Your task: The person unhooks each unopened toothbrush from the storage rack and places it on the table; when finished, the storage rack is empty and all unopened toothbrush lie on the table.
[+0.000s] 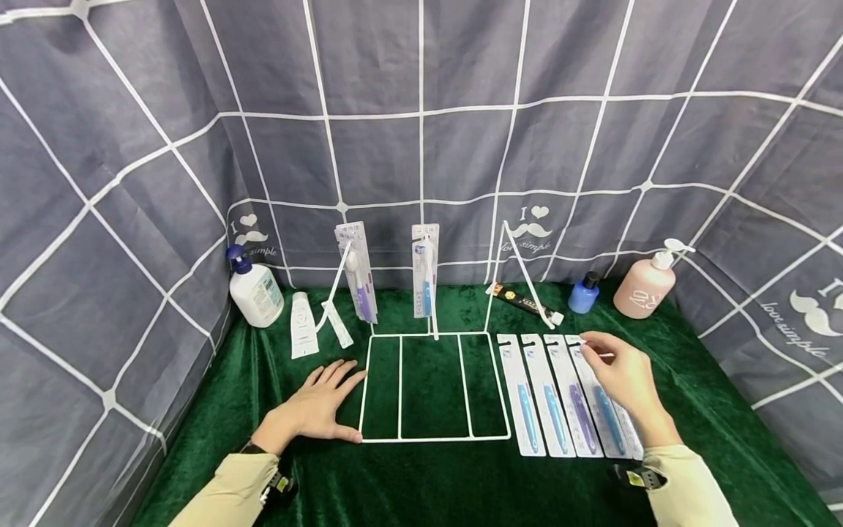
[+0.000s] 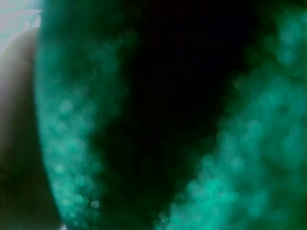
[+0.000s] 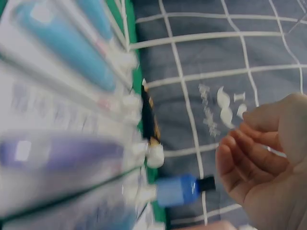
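My left hand (image 1: 323, 402) lies flat on the green cloth with fingers spread, its thumb and fingertips right at the left side of the white wire rack (image 1: 435, 440). At the right, several packaged toothbrushes (image 1: 556, 395) lie side by side, with blue or purple handles. My right hand (image 1: 622, 369) is over the rightmost packs, fingers loosely curled and thumb near the index finger, close to their top ends. No pack shows in its grasp in the right wrist view. One purple toothbrush pack (image 1: 361, 293) hangs from the left hook and a blue one (image 1: 421, 293) from the middle hook.
The right hook (image 1: 523, 267) is bare. Behind it lies a black tube (image 1: 520, 298). A blue bottle (image 1: 583, 293) and a pink pump bottle (image 1: 642, 289) stand back right. At left are a white pump bottle (image 1: 257, 296) and a white tube (image 1: 303, 326).
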`<state>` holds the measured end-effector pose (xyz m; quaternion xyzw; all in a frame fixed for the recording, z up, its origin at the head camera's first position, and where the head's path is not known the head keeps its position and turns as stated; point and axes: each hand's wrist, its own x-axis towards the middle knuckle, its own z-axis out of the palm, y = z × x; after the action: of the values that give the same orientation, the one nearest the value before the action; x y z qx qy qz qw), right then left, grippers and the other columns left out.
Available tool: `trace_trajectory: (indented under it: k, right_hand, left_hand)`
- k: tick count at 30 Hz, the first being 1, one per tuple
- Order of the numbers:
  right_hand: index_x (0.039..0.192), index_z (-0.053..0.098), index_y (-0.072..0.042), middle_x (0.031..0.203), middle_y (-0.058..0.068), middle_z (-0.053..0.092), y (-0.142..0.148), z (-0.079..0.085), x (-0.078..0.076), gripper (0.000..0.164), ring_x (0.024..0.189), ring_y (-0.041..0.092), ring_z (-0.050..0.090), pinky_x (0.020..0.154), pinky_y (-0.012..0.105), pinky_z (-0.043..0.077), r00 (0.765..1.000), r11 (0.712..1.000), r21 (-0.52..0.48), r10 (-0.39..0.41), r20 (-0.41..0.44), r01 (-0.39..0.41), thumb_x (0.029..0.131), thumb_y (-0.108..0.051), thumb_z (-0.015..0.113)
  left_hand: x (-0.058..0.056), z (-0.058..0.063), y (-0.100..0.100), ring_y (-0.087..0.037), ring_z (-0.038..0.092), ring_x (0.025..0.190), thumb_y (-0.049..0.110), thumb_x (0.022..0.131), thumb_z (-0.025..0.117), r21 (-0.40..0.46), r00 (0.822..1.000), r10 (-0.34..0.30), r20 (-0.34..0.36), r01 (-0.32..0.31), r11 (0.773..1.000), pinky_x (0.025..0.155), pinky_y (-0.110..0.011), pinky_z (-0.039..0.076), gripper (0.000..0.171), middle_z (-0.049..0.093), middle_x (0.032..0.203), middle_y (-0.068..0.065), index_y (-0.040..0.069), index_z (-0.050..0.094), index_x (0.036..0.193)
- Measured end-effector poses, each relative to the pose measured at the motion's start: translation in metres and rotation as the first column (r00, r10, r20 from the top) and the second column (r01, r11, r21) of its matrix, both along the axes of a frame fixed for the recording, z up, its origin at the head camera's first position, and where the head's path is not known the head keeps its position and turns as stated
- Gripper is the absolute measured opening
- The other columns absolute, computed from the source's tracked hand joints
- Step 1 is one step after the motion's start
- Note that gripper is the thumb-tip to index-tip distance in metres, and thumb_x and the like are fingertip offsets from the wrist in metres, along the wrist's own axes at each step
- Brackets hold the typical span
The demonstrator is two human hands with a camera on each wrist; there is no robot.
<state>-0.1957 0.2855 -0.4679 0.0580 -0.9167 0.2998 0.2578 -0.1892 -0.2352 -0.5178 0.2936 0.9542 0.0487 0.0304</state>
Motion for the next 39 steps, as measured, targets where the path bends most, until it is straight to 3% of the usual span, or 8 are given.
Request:
trace_trajectory:
  k: [5, 8, 14, 20, 26, 28, 34, 39]
  right_hand:
    - [0.100, 0.068, -0.018, 0.080, -0.002, 0.069, -0.029, 0.008, -0.007, 0.018, 0.070, -0.006, 0.056, 0.064, 0.014, 0.046, 0.993, 0.992, -0.068, 0.107, -0.051, -0.111, 0.082, -0.019, 0.068]
    - [0.102, 0.068, -0.013, 0.082, 0.001, 0.070, -0.049, 0.017, -0.009, 0.020, 0.073, 0.001, 0.060, 0.064, 0.015, 0.048, 0.977, 0.970, -0.122, 0.200, -0.078, -0.208, 0.082, -0.013, 0.068]
    - [0.102, 0.065, -0.001, 0.086, 0.015, 0.069, -0.091, 0.048, -0.008, 0.022, 0.079, 0.025, 0.065, 0.068, 0.016, 0.050, 0.929, 0.891, -0.264, 0.354, -0.105, -0.369, 0.081, 0.002, 0.065]
    - [0.106, 0.063, 0.001, 0.088, 0.018, 0.068, -0.114, 0.055, -0.023, 0.025, 0.080, 0.022, 0.066, 0.069, 0.016, 0.049, 0.891, 0.830, -0.325, 0.432, -0.142, -0.454, 0.081, 0.002, 0.064]
    - [0.111, 0.057, 0.009, 0.095, 0.027, 0.063, -0.138, 0.060, -0.039, 0.029, 0.090, 0.027, 0.062, 0.076, 0.019, 0.048, 0.828, 0.698, -0.472, 0.543, -0.143, -0.539, 0.082, 0.008, 0.059]
    - [0.111, 0.057, 0.010, 0.095, 0.028, 0.062, -0.145, 0.061, -0.044, 0.029, 0.089, 0.031, 0.061, 0.077, 0.020, 0.048, 0.821, 0.678, -0.489, 0.546, -0.164, -0.549, 0.082, 0.009, 0.059]
    - [0.109, 0.057, 0.013, 0.094, 0.032, 0.062, -0.165, 0.067, -0.058, 0.030, 0.087, 0.041, 0.060, 0.078, 0.022, 0.050, 0.811, 0.649, -0.498, 0.530, -0.247, -0.575, 0.079, 0.011, 0.062]
    - [0.113, 0.058, 0.007, 0.102, 0.027, 0.062, -0.177, 0.073, -0.072, 0.032, 0.093, 0.038, 0.060, 0.081, 0.029, 0.050, 0.810, 0.646, -0.506, 0.545, -0.218, -0.571, 0.081, 0.005, 0.062]
  left_hand:
    - [0.000, 0.000, 0.000, -0.030, 0.020, 0.135, 0.088, 0.055, 0.047, 0.004, 1.000, 0.001, -0.001, -0.001, 1.000, 0.101, -0.058, 0.023, 0.111, 0.024, 0.148, -0.007, 0.026, 0.025, 0.145]
    - [-0.001, -0.001, -0.001, -0.030, 0.020, 0.136, 0.088, 0.055, 0.047, 0.000, 1.000, 0.000, -0.005, 0.000, 1.000, 0.101, -0.057, 0.023, 0.111, 0.024, 0.148, -0.007, 0.026, 0.025, 0.145]
    - [-0.002, -0.002, -0.001, -0.029, 0.020, 0.136, 0.089, 0.055, 0.045, -0.010, 1.000, 0.004, -0.007, -0.004, 1.000, 0.101, -0.057, 0.023, 0.111, 0.024, 0.148, -0.006, 0.027, 0.024, 0.145]
    - [-0.002, -0.003, -0.001, -0.029, 0.018, 0.136, 0.089, 0.055, 0.046, -0.007, 1.000, 0.008, 0.011, -0.008, 1.000, 0.102, -0.057, 0.021, 0.112, 0.022, 0.149, -0.006, 0.027, 0.022, 0.145]
    - [-0.001, -0.002, -0.001, -0.030, 0.019, 0.136, 0.088, 0.055, 0.047, -0.007, 1.000, 0.006, 0.012, -0.006, 1.000, 0.102, -0.057, 0.022, 0.112, 0.023, 0.149, -0.006, 0.027, 0.023, 0.145]
    - [-0.002, -0.002, -0.001, -0.030, 0.019, 0.136, 0.088, 0.055, 0.047, -0.002, 1.000, 0.005, 0.008, -0.005, 1.000, 0.101, -0.058, 0.022, 0.112, 0.023, 0.148, -0.006, 0.026, 0.024, 0.145]
    - [-0.002, -0.003, -0.002, -0.030, 0.018, 0.136, 0.088, 0.055, 0.047, -0.007, 1.000, 0.003, 0.014, -0.003, 1.000, 0.101, -0.058, 0.022, 0.111, 0.022, 0.149, -0.006, 0.027, 0.023, 0.145]
    - [-0.002, -0.002, -0.001, -0.030, 0.019, 0.136, 0.088, 0.055, 0.047, -0.004, 1.000, 0.001, 0.006, -0.001, 1.000, 0.102, -0.057, 0.022, 0.111, 0.022, 0.149, -0.006, 0.027, 0.023, 0.145]
